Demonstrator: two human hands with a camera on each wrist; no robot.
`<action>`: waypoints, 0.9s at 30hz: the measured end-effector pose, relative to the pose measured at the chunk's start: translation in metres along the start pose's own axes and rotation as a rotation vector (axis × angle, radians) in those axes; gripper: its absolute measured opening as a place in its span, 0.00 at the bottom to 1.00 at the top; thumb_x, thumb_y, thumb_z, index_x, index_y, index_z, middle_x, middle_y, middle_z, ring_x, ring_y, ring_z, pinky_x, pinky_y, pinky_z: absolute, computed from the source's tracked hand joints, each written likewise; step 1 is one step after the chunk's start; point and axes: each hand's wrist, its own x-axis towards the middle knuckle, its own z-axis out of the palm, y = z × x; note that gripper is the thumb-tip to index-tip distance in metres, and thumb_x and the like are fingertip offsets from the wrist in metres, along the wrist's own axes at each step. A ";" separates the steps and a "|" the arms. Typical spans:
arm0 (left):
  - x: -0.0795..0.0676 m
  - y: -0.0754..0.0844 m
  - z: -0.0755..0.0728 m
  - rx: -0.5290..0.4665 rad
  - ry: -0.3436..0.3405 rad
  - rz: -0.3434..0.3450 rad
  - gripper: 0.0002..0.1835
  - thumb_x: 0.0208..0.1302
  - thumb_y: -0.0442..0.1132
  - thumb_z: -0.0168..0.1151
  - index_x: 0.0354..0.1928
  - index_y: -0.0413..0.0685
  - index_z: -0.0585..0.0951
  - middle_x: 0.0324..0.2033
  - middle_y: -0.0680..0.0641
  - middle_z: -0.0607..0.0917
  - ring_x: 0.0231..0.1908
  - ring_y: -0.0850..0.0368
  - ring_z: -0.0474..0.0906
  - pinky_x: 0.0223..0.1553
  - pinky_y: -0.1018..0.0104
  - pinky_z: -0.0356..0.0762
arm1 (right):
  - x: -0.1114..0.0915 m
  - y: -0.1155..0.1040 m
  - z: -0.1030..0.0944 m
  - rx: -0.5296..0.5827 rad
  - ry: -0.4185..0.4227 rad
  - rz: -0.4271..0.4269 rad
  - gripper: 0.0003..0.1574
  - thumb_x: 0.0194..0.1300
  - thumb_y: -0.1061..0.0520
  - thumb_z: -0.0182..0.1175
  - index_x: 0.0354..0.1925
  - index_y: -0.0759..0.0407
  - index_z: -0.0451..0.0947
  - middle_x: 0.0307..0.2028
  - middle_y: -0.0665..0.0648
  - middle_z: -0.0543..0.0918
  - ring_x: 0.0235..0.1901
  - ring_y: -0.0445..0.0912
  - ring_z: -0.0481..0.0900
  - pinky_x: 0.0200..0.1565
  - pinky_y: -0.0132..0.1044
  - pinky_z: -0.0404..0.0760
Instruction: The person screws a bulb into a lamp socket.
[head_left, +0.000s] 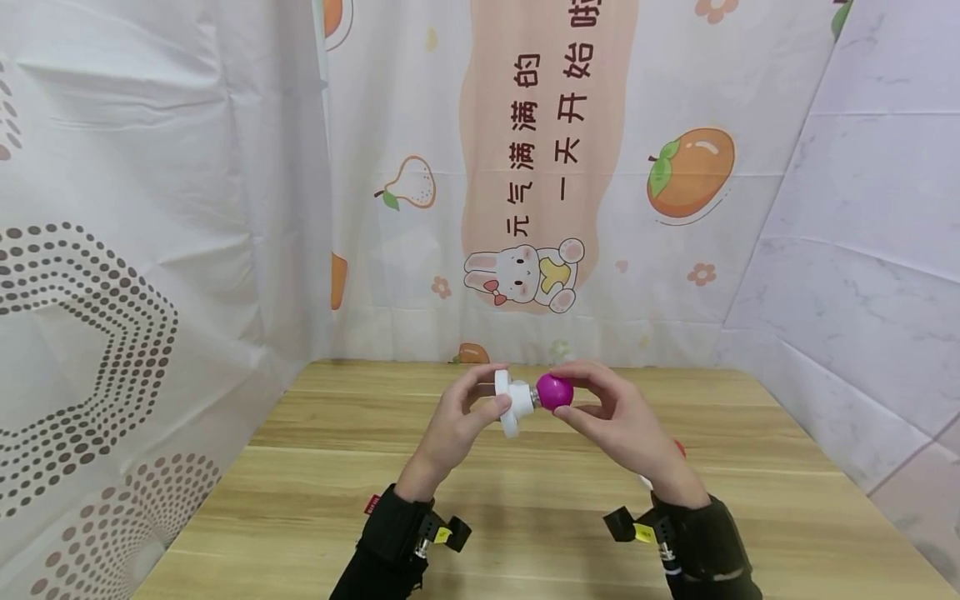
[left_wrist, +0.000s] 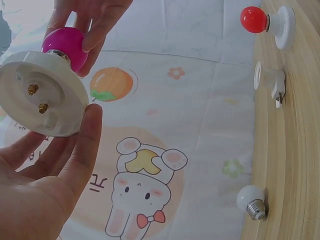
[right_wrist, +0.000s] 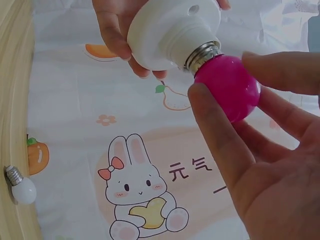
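Observation:
In the head view my left hand [head_left: 453,425] grips a white round lamp holder [head_left: 518,398] by its wide base, held on its side above the table. My right hand [head_left: 630,425] pinches a magenta light bulb [head_left: 555,392] between thumb and fingers. The bulb's silver screw base [right_wrist: 202,56] sits at the holder's mouth, with several threads showing outside it in the right wrist view. From the left wrist, the underside of the holder [left_wrist: 65,95] shows two brass screws. Bulb and holder are lined up with each other.
On the wooden table [head_left: 322,475], the left wrist view shows a red bulb [left_wrist: 253,20] in a white holder [left_wrist: 286,27], a white socket with plug prongs [left_wrist: 270,77] and a loose white bulb [left_wrist: 250,196]. A printed curtain [head_left: 420,275] hangs behind the table.

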 end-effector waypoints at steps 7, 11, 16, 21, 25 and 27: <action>0.000 0.001 0.001 -0.006 0.005 -0.011 0.28 0.70 0.46 0.59 0.68 0.41 0.72 0.58 0.40 0.75 0.58 0.42 0.72 0.50 0.58 0.82 | -0.001 0.001 -0.003 0.011 -0.027 -0.032 0.29 0.63 0.72 0.66 0.62 0.61 0.77 0.60 0.59 0.76 0.56 0.49 0.79 0.51 0.41 0.85; 0.000 0.001 0.000 -0.011 0.005 -0.013 0.28 0.70 0.45 0.59 0.68 0.41 0.72 0.58 0.39 0.75 0.58 0.39 0.71 0.50 0.58 0.82 | -0.001 0.002 -0.003 0.005 -0.022 -0.032 0.29 0.63 0.72 0.66 0.62 0.63 0.77 0.60 0.59 0.76 0.56 0.48 0.79 0.50 0.41 0.85; 0.000 0.000 0.000 -0.009 0.004 -0.004 0.27 0.70 0.45 0.59 0.67 0.41 0.73 0.58 0.37 0.75 0.58 0.37 0.71 0.50 0.59 0.82 | -0.001 0.002 -0.003 -0.023 -0.005 -0.010 0.29 0.63 0.69 0.68 0.62 0.63 0.77 0.60 0.59 0.77 0.55 0.50 0.80 0.50 0.39 0.85; 0.000 0.000 0.000 -0.004 0.005 -0.001 0.27 0.71 0.45 0.59 0.67 0.41 0.73 0.58 0.36 0.75 0.57 0.40 0.72 0.50 0.59 0.82 | -0.001 0.001 -0.003 -0.044 0.007 0.025 0.29 0.64 0.66 0.69 0.63 0.63 0.77 0.59 0.60 0.78 0.55 0.56 0.79 0.50 0.38 0.84; 0.000 0.001 0.000 -0.010 0.006 0.002 0.27 0.71 0.46 0.59 0.67 0.41 0.73 0.58 0.37 0.76 0.57 0.43 0.73 0.50 0.59 0.82 | -0.001 0.000 -0.002 -0.041 0.012 0.055 0.28 0.65 0.64 0.69 0.62 0.61 0.78 0.58 0.60 0.78 0.55 0.58 0.79 0.50 0.38 0.85; 0.000 0.000 0.000 -0.011 0.006 0.001 0.27 0.71 0.46 0.59 0.67 0.42 0.73 0.58 0.37 0.75 0.57 0.44 0.73 0.50 0.59 0.82 | -0.001 0.000 -0.002 -0.036 0.011 0.064 0.27 0.66 0.64 0.68 0.62 0.61 0.78 0.57 0.60 0.79 0.55 0.59 0.79 0.50 0.38 0.85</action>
